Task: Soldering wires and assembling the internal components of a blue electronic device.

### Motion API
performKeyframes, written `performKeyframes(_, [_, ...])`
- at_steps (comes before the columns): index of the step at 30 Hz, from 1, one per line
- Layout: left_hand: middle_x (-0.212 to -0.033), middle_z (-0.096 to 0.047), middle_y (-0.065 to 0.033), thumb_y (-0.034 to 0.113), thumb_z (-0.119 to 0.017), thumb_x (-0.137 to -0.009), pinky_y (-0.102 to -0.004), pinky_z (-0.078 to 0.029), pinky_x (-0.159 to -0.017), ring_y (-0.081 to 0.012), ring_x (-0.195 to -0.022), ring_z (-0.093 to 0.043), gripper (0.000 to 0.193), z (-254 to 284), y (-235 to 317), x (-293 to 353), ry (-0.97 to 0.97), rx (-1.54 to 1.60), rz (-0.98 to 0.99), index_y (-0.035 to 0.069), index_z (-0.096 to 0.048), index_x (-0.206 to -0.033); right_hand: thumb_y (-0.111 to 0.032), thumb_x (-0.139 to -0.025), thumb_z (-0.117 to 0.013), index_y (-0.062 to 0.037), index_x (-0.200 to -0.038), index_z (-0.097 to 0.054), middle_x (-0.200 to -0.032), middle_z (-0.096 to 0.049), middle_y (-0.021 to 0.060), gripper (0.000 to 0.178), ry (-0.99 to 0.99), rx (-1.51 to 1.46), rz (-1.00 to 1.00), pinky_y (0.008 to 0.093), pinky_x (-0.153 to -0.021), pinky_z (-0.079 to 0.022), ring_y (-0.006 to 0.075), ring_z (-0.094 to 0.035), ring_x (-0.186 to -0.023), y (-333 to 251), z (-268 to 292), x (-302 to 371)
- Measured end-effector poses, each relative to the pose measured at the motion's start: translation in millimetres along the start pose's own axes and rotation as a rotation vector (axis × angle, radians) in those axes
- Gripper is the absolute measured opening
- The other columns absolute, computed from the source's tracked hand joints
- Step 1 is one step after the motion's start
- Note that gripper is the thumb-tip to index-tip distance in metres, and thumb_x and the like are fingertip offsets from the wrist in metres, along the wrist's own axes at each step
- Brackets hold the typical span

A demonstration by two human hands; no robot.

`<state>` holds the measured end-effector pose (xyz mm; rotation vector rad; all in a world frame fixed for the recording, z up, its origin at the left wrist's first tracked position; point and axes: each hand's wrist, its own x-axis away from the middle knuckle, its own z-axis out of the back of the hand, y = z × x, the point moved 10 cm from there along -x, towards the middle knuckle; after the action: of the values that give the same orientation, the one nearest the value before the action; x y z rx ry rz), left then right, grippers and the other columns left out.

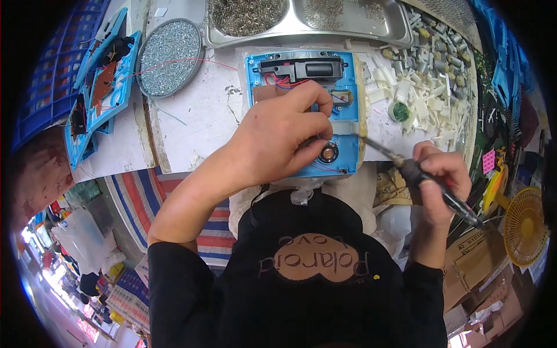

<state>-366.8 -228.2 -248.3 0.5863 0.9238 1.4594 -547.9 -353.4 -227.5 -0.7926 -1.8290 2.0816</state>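
Observation:
A blue plastic housing lies open on the white worktable, with a black part, red wires and a small round copper-coloured part inside. My left hand reaches over its middle, fingers bent and drawn together. Whatever is between those fingertips is hidden. In my right hand is a soldering iron, gripped by its black handle. Its thin metal shaft slants up and left, and the tip meets the housing's right edge in this view, beside a pale flat strip. Contact cannot be made out.
A round dish of small silvery screws stands at the left, beside more blue housings with wires. A metal tray holds small metal parts at the back. Loose white plastic pieces cover the right side, near a yellow fan.

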Motion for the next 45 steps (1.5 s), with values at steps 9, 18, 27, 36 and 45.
performKeyframes(9, [-0.102,-0.059,-0.0051,0.001,-0.075,-0.072,-0.0332,-0.05,-0.072,-0.0234,-0.085,-0.064,0.016,-3,1,0,-0.036,-0.111,-0.028,0.007,-0.065,-0.084,-0.007,-0.075,-0.073,-0.0016,-0.092,-0.067,-0.061,-0.05,0.0022,0.019,-0.216,0.108,0.046,0.0352,-0.069,-0.045,0.0206,-0.048,-0.06,6,-32,-19])
performKeyframes(18, [-0.103,-0.059,-0.0045,0.004,-0.075,-0.073,-0.0343,-0.051,-0.074,-0.024,-0.087,-0.065,0.015,-4,2,0,-0.044,-0.147,-0.055,0.008,-0.066,-0.085,-0.009,-0.074,-0.075,-0.0024,-0.093,-0.068,-0.058,-0.048,0.0016,0.021,-0.255,0.167,0.017,0.0327,-0.063,-0.044,0.021,-0.052,-0.062,12,-36,-23])
performKeyframes(27, [-0.103,-0.059,-0.0046,0.005,-0.076,-0.074,-0.0348,-0.051,-0.073,-0.0243,-0.088,-0.065,0.015,-6,3,0,-0.06,-0.166,-0.064,0.008,-0.067,-0.086,-0.007,-0.074,-0.074,-0.0006,-0.093,-0.067,-0.065,-0.054,0.0039,0.021,-0.209,0.139,-0.011,0.0322,-0.061,-0.041,0.0188,-0.051,-0.063,7,-26,-22])
performKeyframes(36, [-0.103,-0.06,-0.0059,0.005,-0.077,-0.074,-0.0363,-0.05,-0.075,-0.0261,-0.088,-0.065,0.015,-4,6,1,-0.054,-0.179,-0.09,0.008,-0.068,-0.086,-0.006,-0.076,-0.074,0.0011,-0.093,-0.065,-0.067,-0.054,0.0038,0.02,-0.162,0.089,0.054,0.0334,-0.066,-0.043,0.0176,-0.047,-0.06,-3,-16,-19])
performKeyframes(45, [-0.102,-0.06,-0.007,0.004,-0.076,-0.073,-0.0373,-0.053,-0.071,-0.027,-0.087,-0.065,0.016,-7,11,-1,-0.042,-0.199,-0.108,0.007,-0.064,-0.082,-0.007,-0.073,-0.073,-0.0017,-0.092,-0.067,-0.057,-0.046,0.0002,0.02,-0.246,0.15,0.074,0.0329,-0.06,-0.042,0.0189,-0.046,-0.056,-1,-30,-25])
